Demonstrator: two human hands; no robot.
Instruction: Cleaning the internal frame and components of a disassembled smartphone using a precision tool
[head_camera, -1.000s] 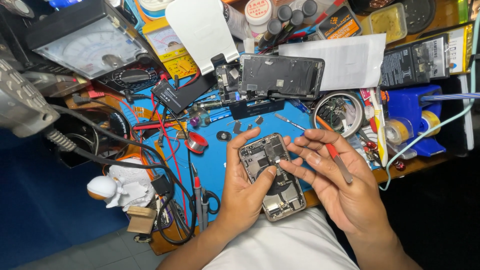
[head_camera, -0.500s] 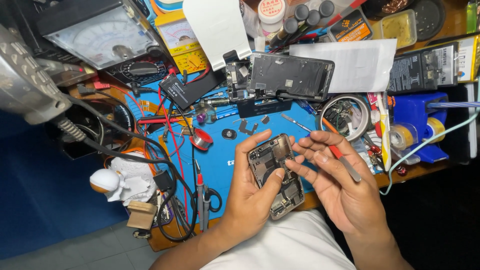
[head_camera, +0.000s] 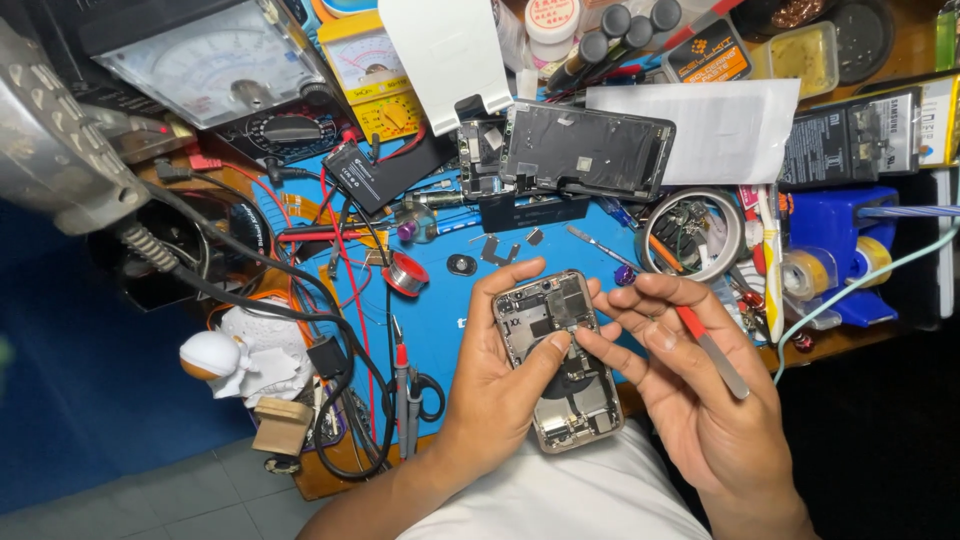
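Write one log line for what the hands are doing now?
left hand: cradles opened phone | right hand: holds red-handled tool, fingertips on phone | under: blue mat

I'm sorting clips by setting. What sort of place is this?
Probably a phone or electronics repair bench: the left hand holds an opened phone, an analog multimeter sits behind, and a detached phone screen lies on the blue mat.
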